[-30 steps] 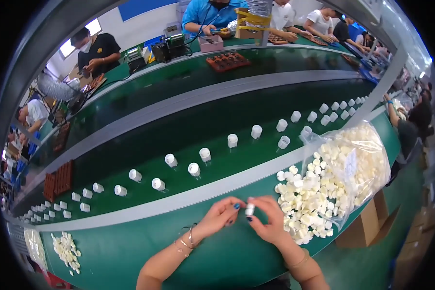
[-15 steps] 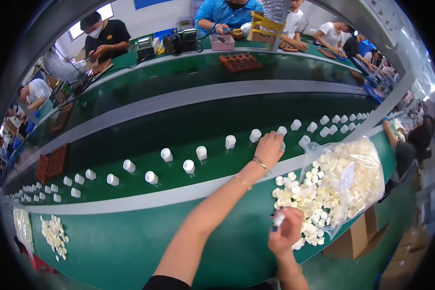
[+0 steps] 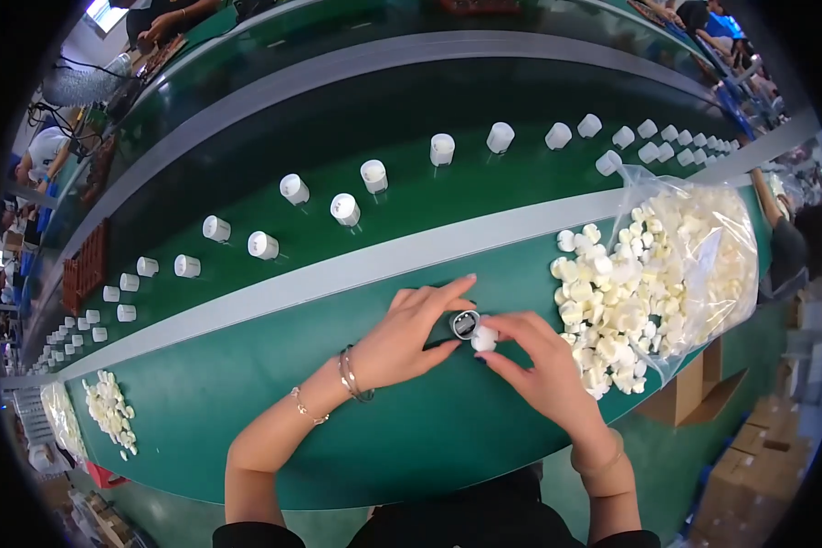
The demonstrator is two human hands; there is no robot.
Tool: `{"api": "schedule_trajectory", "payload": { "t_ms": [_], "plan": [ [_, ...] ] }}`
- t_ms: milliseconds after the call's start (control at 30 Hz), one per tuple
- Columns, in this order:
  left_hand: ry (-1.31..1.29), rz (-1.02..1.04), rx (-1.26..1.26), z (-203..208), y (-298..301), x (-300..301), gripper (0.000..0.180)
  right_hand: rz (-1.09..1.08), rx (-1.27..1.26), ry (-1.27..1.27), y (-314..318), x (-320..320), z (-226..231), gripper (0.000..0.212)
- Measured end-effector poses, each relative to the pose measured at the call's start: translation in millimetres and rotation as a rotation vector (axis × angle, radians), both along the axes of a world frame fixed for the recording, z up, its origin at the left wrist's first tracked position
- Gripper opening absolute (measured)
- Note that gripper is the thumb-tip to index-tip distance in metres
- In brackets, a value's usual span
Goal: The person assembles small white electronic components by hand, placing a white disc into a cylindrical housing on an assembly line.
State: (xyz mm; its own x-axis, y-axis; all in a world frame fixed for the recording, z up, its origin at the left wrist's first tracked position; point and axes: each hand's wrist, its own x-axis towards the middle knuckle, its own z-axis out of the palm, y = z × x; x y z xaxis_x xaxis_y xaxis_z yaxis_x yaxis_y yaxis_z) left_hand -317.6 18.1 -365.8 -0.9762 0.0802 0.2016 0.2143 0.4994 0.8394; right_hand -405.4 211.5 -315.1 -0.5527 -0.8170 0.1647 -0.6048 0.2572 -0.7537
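Over the green bench (image 3: 365,457), my left hand (image 3: 402,336) grips a small white cylindrical cup (image 3: 453,322) between thumb and fingers. Its open end faces up and shows a dark and metallic inside. Against the right side of the cup's rim, my right hand (image 3: 546,373) pinches a small white cap-like piece (image 3: 485,340). Whether that piece touches the rim I cannot tell. To the right of my right hand lies a loose pile of small white and cream pieces (image 3: 603,301), spilling from a clear plastic bag (image 3: 717,265).
Beyond a grey rail (image 3: 356,268), white cylinders (image 3: 345,209) stand spaced along a green conveyor belt (image 3: 411,228). A smaller heap of white pieces (image 3: 108,411) lies at the bench's left end. Cardboard boxes (image 3: 703,384) are at the right. Other people work across the belt.
My left hand has come back from the belt to the bench with the cup. My right hand has moved left, away from the pile, to meet it. The view has tilted down.
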Motion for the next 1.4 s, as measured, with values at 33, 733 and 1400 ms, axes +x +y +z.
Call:
{"api": "schedule_trajectory", "payload": {
  "t_ms": [33,733,1400],
  "plan": [
    [0.004,0.034,-0.006,-5.3,2.5,0.4,0.082,-0.032,-0.003,-0.001,-4.5,1.7,-2.9,0.038],
    [0.066,0.231,0.027,-27.3,26.2,2.4,0.078,-0.061,0.1,-0.482,-17.6,-13.5,-17.7,0.022],
    [0.028,0.159,-0.053,-25.2,14.7,-9.5,0.065,-0.164,0.01,-0.774,-8.4,-32.2,-14.0,0.025]
  ]
}}
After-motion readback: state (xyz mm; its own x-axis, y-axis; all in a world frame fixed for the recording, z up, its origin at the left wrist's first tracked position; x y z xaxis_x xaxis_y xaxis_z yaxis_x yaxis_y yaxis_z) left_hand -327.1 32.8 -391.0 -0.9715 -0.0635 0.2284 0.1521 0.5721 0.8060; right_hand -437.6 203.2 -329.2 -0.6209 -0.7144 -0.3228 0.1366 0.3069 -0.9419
